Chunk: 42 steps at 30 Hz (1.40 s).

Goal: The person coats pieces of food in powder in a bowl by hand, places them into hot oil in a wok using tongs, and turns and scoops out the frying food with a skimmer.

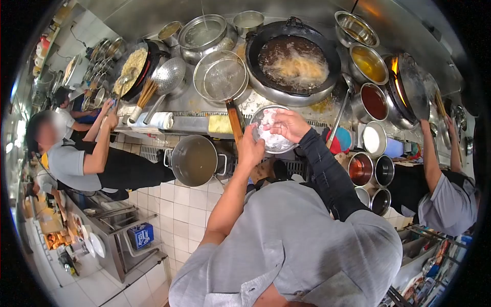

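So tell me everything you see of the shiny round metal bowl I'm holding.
The shiny round metal bowl has a thin rim and no visible handle. Open side up, it holds lumpy white powder, on the near side of the large black metal wok. Your left hand grips its left edge; your right hand reaches over it. Its underside is hidden.

One powder-dusted bowl, three woks

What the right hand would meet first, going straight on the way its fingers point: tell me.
Most likely the white powder in the metal bowl: the right hand points leftward over it. Depth is unclear, so its fingertips may already touch the powder.
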### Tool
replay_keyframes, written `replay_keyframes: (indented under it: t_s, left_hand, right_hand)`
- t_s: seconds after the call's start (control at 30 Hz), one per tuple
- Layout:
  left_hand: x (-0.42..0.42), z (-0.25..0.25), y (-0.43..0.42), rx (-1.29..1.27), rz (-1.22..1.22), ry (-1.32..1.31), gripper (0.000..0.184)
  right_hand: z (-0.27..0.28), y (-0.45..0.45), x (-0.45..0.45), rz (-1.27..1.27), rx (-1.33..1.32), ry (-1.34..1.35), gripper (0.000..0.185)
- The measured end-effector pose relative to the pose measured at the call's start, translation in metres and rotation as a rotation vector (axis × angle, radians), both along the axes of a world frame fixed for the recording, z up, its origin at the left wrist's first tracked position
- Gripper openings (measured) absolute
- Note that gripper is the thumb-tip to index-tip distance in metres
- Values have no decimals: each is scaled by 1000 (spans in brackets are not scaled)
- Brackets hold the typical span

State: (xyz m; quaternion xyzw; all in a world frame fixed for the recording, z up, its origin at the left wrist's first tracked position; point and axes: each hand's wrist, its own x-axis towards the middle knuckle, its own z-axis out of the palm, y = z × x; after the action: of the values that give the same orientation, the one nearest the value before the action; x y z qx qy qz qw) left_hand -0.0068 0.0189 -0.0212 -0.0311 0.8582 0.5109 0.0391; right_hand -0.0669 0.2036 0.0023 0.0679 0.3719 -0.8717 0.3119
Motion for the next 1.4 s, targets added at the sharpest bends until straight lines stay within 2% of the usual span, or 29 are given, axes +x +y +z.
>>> replay_keyframes:
  t_s: [0.07,0.2,0.3,0.53,0.63,0.67,0.7,0.73,0.77,0.8,0.83,0.9,0.93,1.0,1.03,1.07,1.1,1.13,1.17,1.2,1.23,1.27,1.3,1.4]
  left_hand:
    - [-2,-15,-2,-8,-1,32,46]
    - [1,-20,-1,17,-5,23,46]
    - [0,-17,-1,10,-17,-14,45]
    - [0,23,5,158,43,-160,44]
    - [-4,19,1,201,84,-144,47]
    - [-4,15,-3,208,95,-127,48]
    - [-6,13,-8,253,109,-179,47]
    - [-7,12,-13,278,109,-164,47]
    - [-8,11,-18,301,111,-147,48]
    - [-9,11,-24,323,120,-129,48]
    - [-11,15,-32,377,122,-153,48]
    - [-10,21,-50,457,176,-133,48]
    - [-10,25,-61,499,209,-113,48]
    - [1,31,-91,483,272,-93,46]
    - [13,32,-109,471,347,-71,46]
    - [28,32,-126,459,427,-49,46]
    - [48,25,-146,466,522,1,47]
    - [75,26,-166,435,595,38,48]
    - [105,27,-180,398,707,41,48]
    - [140,29,-192,361,826,43,49]
    - [180,28,-202,332,950,60,48]
    - [222,24,-206,305,1074,72,48]
    - [266,19,-205,282,1194,82,48]
    - [392,5,-169,258,1689,143,46]
  right_hand:
    - [-17,10,-5,-53,-108,-125,29]
    - [10,4,7,-45,-329,-176,27]
    - [-8,-4,5,-39,-256,-144,29]
    - [20,-8,1,-136,288,40,38]
    - [-3,27,-51,-319,1092,686,37]
    - [29,36,-56,-298,1301,749,52]
    - [21,50,-78,-202,1651,857,46]
    - [22,63,-91,-104,1755,875,40]
    - [-4,82,-115,-61,1844,924,36]
    - [-8,94,-130,160,1954,916,35]
    - [-22,107,-144,246,2010,993,35]
    - [-40,121,-171,495,2054,844,32]
    - [-54,130,-183,564,2092,919,30]
    - [-59,142,-194,517,2058,948,26]
    - [-41,136,-192,524,2112,946,24]
    - [-38,143,-195,418,2083,1026,23]
    - [-10,133,-186,370,2151,942,21]
    - [-9,147,-193,408,1972,1559,19]
    - [10,140,-197,495,2149,1512,19]
    - [12,141,-195,-88,1788,1493,21]
    - [31,124,-182,-190,1773,1473,23]
    - [57,99,-163,-288,1620,1458,27]
    - [63,78,-154,-352,1578,1355,30]
    - [55,17,-137,-218,1367,1227,30]
